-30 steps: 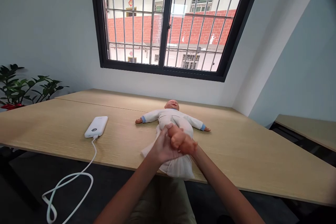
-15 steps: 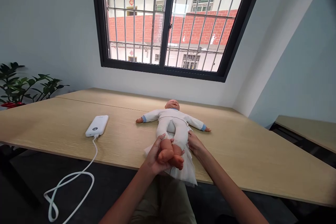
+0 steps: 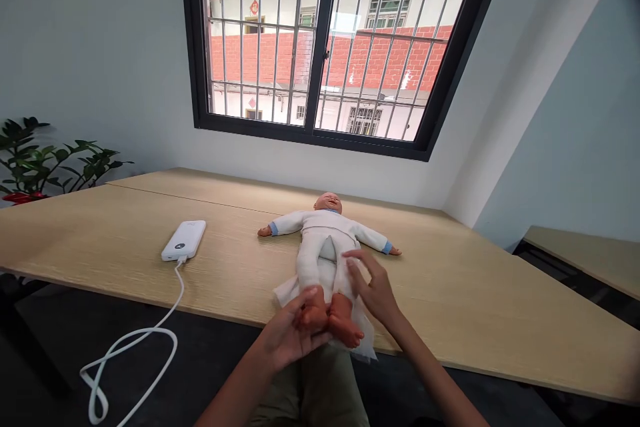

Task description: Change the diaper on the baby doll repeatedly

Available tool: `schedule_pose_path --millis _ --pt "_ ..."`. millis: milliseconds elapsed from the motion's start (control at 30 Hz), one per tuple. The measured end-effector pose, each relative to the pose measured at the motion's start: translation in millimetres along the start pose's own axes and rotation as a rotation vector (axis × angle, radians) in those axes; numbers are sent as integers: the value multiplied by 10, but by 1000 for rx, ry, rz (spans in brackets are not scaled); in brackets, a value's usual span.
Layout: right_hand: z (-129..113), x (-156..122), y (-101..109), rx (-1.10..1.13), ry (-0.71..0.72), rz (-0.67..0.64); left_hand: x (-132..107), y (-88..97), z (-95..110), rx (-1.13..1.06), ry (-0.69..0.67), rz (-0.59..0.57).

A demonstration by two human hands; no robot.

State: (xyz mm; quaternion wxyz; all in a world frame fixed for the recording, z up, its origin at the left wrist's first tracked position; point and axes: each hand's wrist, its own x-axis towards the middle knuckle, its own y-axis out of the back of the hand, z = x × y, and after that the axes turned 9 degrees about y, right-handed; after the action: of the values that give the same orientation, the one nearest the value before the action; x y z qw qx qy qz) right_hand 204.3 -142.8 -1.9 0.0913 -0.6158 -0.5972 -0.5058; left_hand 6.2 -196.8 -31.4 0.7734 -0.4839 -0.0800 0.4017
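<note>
A baby doll (image 3: 328, 221) in a white outfit with blue cuffs lies on its back, arms spread, head toward the window. My left hand (image 3: 290, 333) cradles its feet at the table's front edge: the thumb rests on one ankle and the fingers reach underneath. Over the other leg of the white pants (image 3: 310, 260) is my right hand (image 3: 374, 285), its fingers bent but apart; the fingertips lie at the cloth, and whether they press on it I cannot tell. A thin white cloth (image 3: 369, 340) spreads beneath the doll's legs and hangs past the edge.
To the left on the wooden table (image 3: 450, 280) lies a white power bank (image 3: 185, 240), its white cable (image 3: 176, 340) looping down past the edge. A potted plant (image 3: 60, 160) stands at far left. Behind the table is a barred window (image 3: 320, 47).
My right hand has come from beside the doll's hip up over its leg, its fingers loosening. The doll's legs have straightened and lowered, with its feet now side by side on my left hand.
</note>
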Motion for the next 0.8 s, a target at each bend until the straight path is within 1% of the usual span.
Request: schedule_pose_path --millis 67,100,133,167,200,267,400,467,567,633,700,733,800 --pt "-169 -16 4 -15 101 -289 -42 42 30 59 -59 124" --pt "-213 -25 -2 -33 130 -396 -54 73 55 122 -118 186" --pt "-232 -33 -10 -55 149 -468 -60 112 86 207 -194 254" --pt "-231 -39 -15 -77 157 -512 -64 156 123 306 -274 328" --pt "-217 -42 -14 -96 158 -532 -68 204 165 415 -350 402" --pt "-174 -44 12 -135 147 -528 -85 299 260 652 -475 522" --pt "-88 -48 158 -256 114 -517 -175 415 447 1126 -658 634" --pt "-35 -60 245 -359 109 -512 -221 427 512 1302 -682 698" --pt "71 -93 334 -515 145 -511 -254 399 561 1506 -650 830" --pt "138 -122 345 -578 200 -531 -248 358 575 1636 -634 938" --pt "175 -153 313 -605 260 -550 -228 312 586 1749 -630 1013" --pt "178 -168 284 -609 286 -556 -213 292 594 1796 -634 1019" --pt "155 -194 212 -598 314 -564 -180 270 619 1874 -640 969"
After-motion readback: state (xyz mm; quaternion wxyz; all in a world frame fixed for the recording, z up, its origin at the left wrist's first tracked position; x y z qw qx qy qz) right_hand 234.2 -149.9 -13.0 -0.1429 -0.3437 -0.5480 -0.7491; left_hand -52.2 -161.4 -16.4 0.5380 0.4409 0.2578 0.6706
